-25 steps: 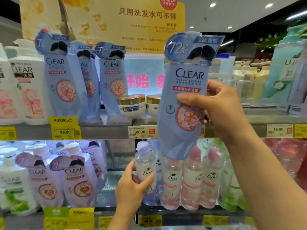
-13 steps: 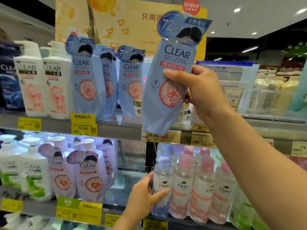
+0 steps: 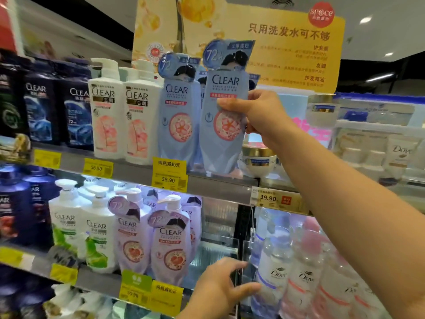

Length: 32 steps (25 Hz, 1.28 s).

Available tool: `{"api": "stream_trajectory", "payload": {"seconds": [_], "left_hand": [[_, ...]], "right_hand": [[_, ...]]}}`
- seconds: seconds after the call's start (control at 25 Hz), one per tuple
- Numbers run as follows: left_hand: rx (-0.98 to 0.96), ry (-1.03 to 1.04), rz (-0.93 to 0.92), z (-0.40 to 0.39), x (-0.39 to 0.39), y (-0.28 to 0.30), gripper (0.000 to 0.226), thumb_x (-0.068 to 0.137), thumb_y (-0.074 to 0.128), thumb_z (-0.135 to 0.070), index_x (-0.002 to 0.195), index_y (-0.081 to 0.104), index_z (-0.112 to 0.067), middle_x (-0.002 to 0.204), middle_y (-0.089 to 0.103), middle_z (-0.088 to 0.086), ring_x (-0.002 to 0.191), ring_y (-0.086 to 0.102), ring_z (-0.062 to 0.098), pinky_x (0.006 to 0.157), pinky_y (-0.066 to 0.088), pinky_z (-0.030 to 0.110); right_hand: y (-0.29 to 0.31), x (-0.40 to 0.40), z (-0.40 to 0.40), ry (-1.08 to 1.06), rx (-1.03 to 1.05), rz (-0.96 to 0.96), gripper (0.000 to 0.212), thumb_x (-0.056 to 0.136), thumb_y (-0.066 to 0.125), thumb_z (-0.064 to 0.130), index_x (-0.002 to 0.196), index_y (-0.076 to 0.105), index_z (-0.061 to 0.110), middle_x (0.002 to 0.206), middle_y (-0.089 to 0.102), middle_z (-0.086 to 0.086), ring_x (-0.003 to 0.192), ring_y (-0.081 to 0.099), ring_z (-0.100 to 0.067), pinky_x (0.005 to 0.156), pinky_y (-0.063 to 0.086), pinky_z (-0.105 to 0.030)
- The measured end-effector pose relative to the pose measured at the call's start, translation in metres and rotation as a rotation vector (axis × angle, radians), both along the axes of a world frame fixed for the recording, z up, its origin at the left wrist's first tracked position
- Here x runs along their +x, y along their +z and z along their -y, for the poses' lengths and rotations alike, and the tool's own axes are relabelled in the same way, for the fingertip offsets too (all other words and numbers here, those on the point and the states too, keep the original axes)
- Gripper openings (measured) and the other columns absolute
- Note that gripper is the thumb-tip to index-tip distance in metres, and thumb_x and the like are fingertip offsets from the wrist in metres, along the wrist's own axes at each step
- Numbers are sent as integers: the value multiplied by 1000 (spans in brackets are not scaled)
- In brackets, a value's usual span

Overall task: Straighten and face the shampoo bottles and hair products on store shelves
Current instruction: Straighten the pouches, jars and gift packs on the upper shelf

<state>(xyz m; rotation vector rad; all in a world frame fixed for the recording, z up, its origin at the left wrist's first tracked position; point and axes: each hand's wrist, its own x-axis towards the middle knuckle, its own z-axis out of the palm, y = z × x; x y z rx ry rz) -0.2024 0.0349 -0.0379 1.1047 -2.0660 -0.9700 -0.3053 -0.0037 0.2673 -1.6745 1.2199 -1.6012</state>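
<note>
On the upper shelf [image 3: 128, 168], far left, dark blue bottles [image 3: 76, 116] stand in a row, labels out. Next right, two white pump bottles [image 3: 122, 118], also faced fwd. Then a pale blue bottle [image 3: 178, 125] w/ a cardboard topper, standing at the shelf edge above the yellow price tag [image 3: 169, 172].

Just beside it on the right is the held blue bottle [image 3: 222, 120], same product. The right hand [image 3: 257, 113] grips it round the middle from the right side, thumb across the front, fingers curled behind. Label faces out and the base looks to be at or just above the shelf lip; can't tell if it's touching. Probably being set next to its twin so the front row lines up. A gold-lidded jar [image 3: 257, 157] sits just right of it.

Lower shelf: lilac pump bottles [image 3: 170, 245] at left-centre, then a gap. The left hand [image 3: 220, 288] reaches to the clear bottle [image 3: 271, 268], first of a row of similar ones, thumb on its front, fingers partly hidden, so a light hold, likely steadying it while the other hand works above.
</note>
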Motion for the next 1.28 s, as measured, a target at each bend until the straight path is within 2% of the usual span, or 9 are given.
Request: {"api": "stream_trajectory", "payload": {"seconds": [0.12, 0.24, 0.36, 0.52, 0.68, 0.8, 0.96, 1.12, 1.28], "left_hand": [[-23, -3, -107, -1, 18, 4, 56, 53, 63, -88, 99, 59, -56, 71, 56, -23, 62, 53, -7, 63, 41, 9], [-76, -20, -157, -1, 23, 12, 37, 66, 68, -75, 95, 62, -53, 78, 58, -36, 60, 53, -5, 61, 42, 10], [-157, -53, -254, -3, 18, 33, 21, 73, 73, -58, 90, 70, -47, 81, 62, -32, 56, 52, -1, 59, 43, 13], [-319, -148, -379, -11, 8, 80, 23, 75, 70, -56, 93, 73, -43, 90, 68, -18, 56, 50, 2, 57, 42, 14], [-519, -164, -393, -13, 2, 137, 22, 82, 67, -51, 93, 74, -33, 82, 66, -13, 59, 53, 8, 57, 42, 15], [-624, -99, -389, -6, -3, 177, 24, 83, 66, -49, 98, 72, -31, 80, 64, -17, 60, 58, 9, 56, 44, 13], [-756, -17, -303, 9, -16, 215, 27, 84, 63, -51, 105, 68, -35, 94, 63, -23, 68, 60, 5, 60, 48, 15], [-793, 71, -214, 20, -39, 235, 31, 86, 65, -49, 112, 67, -32, 109, 63, -19, 80, 58, 3, 74, 56, 32], [-743, 84, -217, 26, -53, 238, 34, 83, 62, -55, 111, 65, -37, 109, 61, -22, 80, 56, 2, 76, 55, 31]], "right_hand": [[0, 4, 6, -30, -21, -47, 26, 73, 90, 26, 87, 70, 18, 72, 79, 10, 63, 76, -8, 43, 51, -16], [-5, -1, 6, -67, 52, -149, 25, 76, 87, 34, 89, 71, 19, 73, 79, 10, 60, 75, -8, 45, 51, -16], [-5, -9, 3, -84, 128, -227, 31, 80, 82, 44, 93, 72, 19, 79, 80, 2, 55, 69, -14, 48, 53, -21], [-5, -12, -2, -92, 164, -300, 36, 82, 78, 51, 100, 71, 21, 84, 80, -1, 64, 74, -19, 56, 61, -29], [12, -30, -20, -186, 124, -426, 35, 82, 77, 52, 96, 67, 21, 77, 73, -1, 43, 57, -8, 48, 55, -23], [54, -68, -41, -285, 22, -459, 33, 84, 79, 40, 104, 73, 15, 86, 75, 2, 47, 65, -7, 51, 57, -21], [110, -129, -39, -594, -90, -637, 14, 85, 79, 32, 88, 74, 20, 92, 75, 0, 67, 68, -9, 54, 53, -21], [125, -181, -6, -798, 158, -1093, 34, 90, 72, 42, 112, 72, 16, 98, 70, 0, 83, 61, -17, 63, 43, -28], [121, -210, 24, -603, 329, -1077, 46, 91, 66, 53, 129, 56, 30, 101, 61, 5, 85, 58, -17, 67, 48, -30]]}}
